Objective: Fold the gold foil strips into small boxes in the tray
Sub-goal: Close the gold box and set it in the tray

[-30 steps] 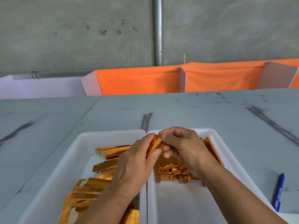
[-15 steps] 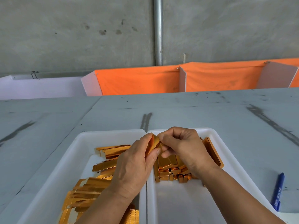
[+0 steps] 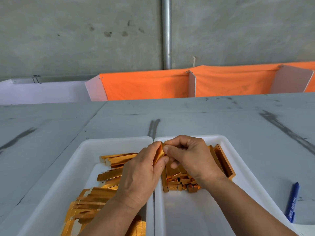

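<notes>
A gold foil strip [image 3: 159,153] is held between both hands, above the seam where the two white trays meet. The left hand [image 3: 141,174] grips the near portion of the strip, with thumb and fingers curled round it. The right hand [image 3: 192,157] pinches the far end between thumb and forefinger, and its remaining fingers are curled underneath. The strip appears to be partly folded, though the fold is largely hidden by the fingers.

In the left tray [image 3: 76,171], a pile of flat strips [image 3: 95,196] is spread from the middle to the near edge. In the right tray [image 3: 226,140], a cluster of folded boxes [image 3: 177,184] lies partly beneath the right hand. Longer folded pieces [image 3: 223,162] are leaned along its right wall.

The trays are set side by side, touching, on a grey table [image 3: 204,120]. A blue pen [image 3: 292,201] lies on the table just right of the right tray.
</notes>
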